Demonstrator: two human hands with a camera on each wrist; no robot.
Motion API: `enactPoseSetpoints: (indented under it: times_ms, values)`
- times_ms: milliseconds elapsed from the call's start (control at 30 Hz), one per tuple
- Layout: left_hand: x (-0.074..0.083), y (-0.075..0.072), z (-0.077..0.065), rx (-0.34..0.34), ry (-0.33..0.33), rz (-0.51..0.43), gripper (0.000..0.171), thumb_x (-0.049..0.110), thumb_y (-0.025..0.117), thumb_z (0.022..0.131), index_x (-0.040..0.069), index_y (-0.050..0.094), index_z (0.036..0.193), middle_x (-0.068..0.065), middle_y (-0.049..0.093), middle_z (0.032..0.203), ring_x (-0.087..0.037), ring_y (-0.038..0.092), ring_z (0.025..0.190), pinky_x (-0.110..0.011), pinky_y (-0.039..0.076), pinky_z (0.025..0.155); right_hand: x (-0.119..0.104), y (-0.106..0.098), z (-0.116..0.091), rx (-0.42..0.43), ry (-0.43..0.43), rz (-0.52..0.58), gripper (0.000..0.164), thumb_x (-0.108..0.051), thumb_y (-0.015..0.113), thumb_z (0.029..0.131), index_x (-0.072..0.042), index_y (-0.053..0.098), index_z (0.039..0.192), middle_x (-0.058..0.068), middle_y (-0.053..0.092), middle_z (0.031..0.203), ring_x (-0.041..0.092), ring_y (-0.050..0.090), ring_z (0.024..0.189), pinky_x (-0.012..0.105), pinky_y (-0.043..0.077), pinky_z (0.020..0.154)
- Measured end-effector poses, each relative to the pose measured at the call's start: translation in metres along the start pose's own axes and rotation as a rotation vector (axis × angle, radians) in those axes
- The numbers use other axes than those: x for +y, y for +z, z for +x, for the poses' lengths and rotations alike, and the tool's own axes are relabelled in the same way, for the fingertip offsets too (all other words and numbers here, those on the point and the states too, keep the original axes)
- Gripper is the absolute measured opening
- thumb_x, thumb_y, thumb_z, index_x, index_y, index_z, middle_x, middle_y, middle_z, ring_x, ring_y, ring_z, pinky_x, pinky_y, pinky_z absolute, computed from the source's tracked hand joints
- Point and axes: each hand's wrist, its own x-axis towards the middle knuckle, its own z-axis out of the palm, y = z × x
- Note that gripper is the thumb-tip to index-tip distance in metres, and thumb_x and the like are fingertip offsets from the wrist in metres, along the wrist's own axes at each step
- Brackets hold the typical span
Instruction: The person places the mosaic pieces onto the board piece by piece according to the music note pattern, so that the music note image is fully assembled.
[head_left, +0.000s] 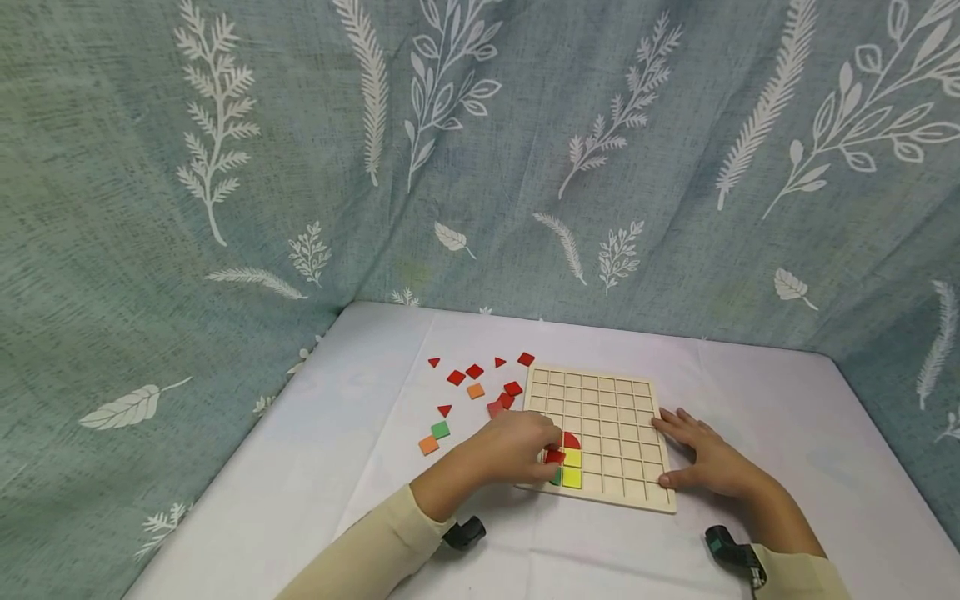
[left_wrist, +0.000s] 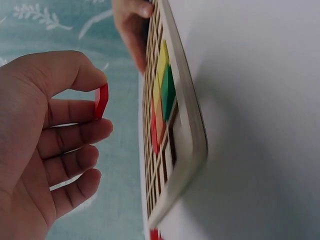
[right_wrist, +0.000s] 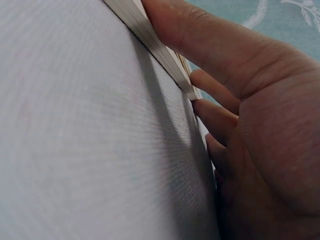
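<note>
My left hand [head_left: 513,448] is over the near left corner of a wooden grid board [head_left: 622,433]. Between its thumb and fingers it pinches a red tile [left_wrist: 102,101], held above the board in the left wrist view. Set in the grid close by are yellow tiles [head_left: 572,477], a red rounded tile [head_left: 572,440], a green tile [left_wrist: 168,92] and an orange tile [left_wrist: 159,115]. At the board's right edge rests my right hand [head_left: 705,460], its fingers spread and its thumb [right_wrist: 175,30] touching the rim.
Loose tiles lie left of the board, among them red diamonds [head_left: 457,377], small red triangles [head_left: 445,411], a green square [head_left: 440,429] and orange squares [head_left: 429,445]. A white cloth [head_left: 375,400] covers the table. Behind it hangs a leaf-patterned curtain [head_left: 480,167].
</note>
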Motion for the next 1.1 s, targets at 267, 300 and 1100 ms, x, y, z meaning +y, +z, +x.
enactPoseSetpoints:
  times_ms: [267, 300, 1100]
  values:
    - [0.017, 0.012, 0.019, 0.012, 0.06, 0.057, 0.017, 0.029, 0.068, 0.081, 0.023, 0.055, 0.071, 0.014, 0.044, 0.068, -0.003, 0.041, 0.062, -0.02, 0.031, 0.051, 0.002, -0.001, -0.001, 0.004, 0.003, -0.009, 0.098, -0.05, 0.082, 0.069, -0.006, 0.042, 0.147, 0.022, 0.023, 0.155, 0.047, 0.006, 0.142, 0.068, 0.004, 0.106]
    - [0.019, 0.014, 0.021, 0.011, 0.057, 0.062, 0.018, 0.029, 0.068, 0.08, 0.023, 0.054, 0.071, 0.014, 0.044, 0.069, -0.003, 0.041, 0.062, -0.02, 0.031, 0.051, 0.002, -0.001, -0.001, 0.005, 0.0, -0.007, 0.098, -0.05, 0.082, 0.069, -0.005, 0.042, 0.147, 0.022, 0.024, 0.155, 0.047, 0.006, 0.142, 0.068, 0.004, 0.106]
    - [0.047, 0.044, 0.04, -0.036, -0.053, 0.149, 0.024, 0.033, 0.067, 0.081, 0.023, 0.051, 0.067, 0.009, 0.041, 0.07, -0.007, 0.04, 0.058, -0.025, 0.032, 0.046, 0.003, 0.001, 0.001, 0.004, 0.062, -0.025, 0.102, -0.056, 0.081, 0.067, -0.01, 0.041, 0.148, 0.017, 0.023, 0.157, 0.046, 0.006, 0.143, 0.072, 0.01, 0.102]
